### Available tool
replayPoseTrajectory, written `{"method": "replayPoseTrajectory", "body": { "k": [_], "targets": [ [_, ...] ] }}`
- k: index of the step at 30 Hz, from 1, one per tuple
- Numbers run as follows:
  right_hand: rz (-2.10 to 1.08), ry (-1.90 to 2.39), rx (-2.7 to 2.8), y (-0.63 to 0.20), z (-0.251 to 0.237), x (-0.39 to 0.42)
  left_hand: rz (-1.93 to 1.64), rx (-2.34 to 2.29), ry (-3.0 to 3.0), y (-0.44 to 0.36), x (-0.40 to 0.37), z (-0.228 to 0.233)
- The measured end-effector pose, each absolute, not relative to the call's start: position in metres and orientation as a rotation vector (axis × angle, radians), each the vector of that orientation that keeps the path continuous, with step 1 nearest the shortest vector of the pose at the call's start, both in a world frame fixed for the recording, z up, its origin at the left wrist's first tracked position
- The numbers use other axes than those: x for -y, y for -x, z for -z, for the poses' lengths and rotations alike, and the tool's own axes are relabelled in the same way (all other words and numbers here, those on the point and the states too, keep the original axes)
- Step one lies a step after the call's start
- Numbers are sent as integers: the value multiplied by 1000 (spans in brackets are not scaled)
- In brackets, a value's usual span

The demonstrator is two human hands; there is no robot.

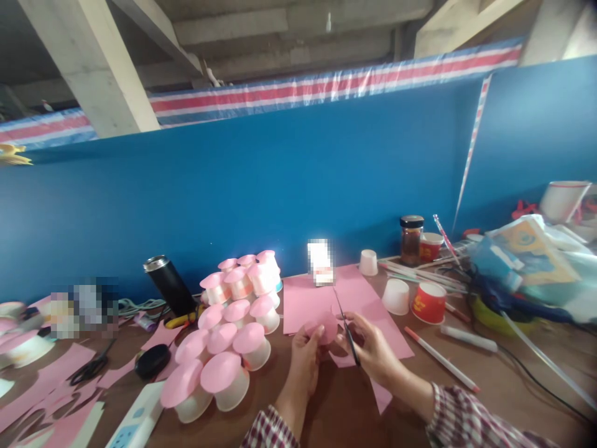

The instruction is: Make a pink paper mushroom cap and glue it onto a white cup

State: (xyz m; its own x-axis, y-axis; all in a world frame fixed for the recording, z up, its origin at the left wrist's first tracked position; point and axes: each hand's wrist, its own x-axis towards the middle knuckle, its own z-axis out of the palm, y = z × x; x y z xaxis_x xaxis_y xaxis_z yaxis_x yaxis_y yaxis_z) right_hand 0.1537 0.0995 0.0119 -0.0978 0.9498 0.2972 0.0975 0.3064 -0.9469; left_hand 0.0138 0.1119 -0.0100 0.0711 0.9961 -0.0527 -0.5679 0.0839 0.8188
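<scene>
My left hand (pixel 304 358) pinches a round piece of pink paper (pixel 328 327) between thumb and fingers. Around the dark handles of a pair of scissors (pixel 349 344) my right hand (pixel 373 350) is closed. The blades point up and away, right beside the paper's edge. A pink offcut (pixel 380 396) lies on the table below my right hand. Beyond both hands are larger pink paper sheets (pixel 373 305). To the left of my left hand stand several white paper cups (pixel 228 391) with pink paper discs (pixel 221 372) on top.
On the left are a black flask (pixel 168 286), cut paper scraps (pixel 56 389), a black round lid (pixel 152 361) and a power strip (pixel 135 418). On the right stand a red cup (pixel 429 303), a white cup (pixel 396 297) and a jar (pixel 411 241). Behind rises a blue partition (pixel 289 186).
</scene>
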Motion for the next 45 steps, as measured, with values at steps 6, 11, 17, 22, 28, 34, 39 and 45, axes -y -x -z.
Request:
{"method": "replayPoseTrajectory", "body": {
  "k": [6, 11, 17, 22, 28, 34, 39, 45],
  "targets": [
    [-901, 1100, 1394, -162, -5, -121, -1413, -778, -607, -11, -118, 17],
    [-880, 1166, 1395, -173, 12, -127, -1402, -847, -618, -10, -120, 24],
    [-911, 1128, 1462, -172, 11, -123, -1347, -751, -525, -11, -117, 20],
    [-1276, 922, 1402, -168, 5, -113, -1309, -657, -384, -7, -112, 16],
    [-1618, 814, 1347, -161, 5, -105, -1127, -524, -570, -6, -104, 11],
    [-1729, 849, 1431, -160, 11, -104, -1009, -494, -742, -9, -98, 7],
    [-1885, 805, 1455, -166, 1, -102, -1060, -477, -737, -10, -100, 10],
    [-1821, 781, 1474, -167, -1, -104, -1178, -550, -572, -7, -105, 10]
  ]
}}
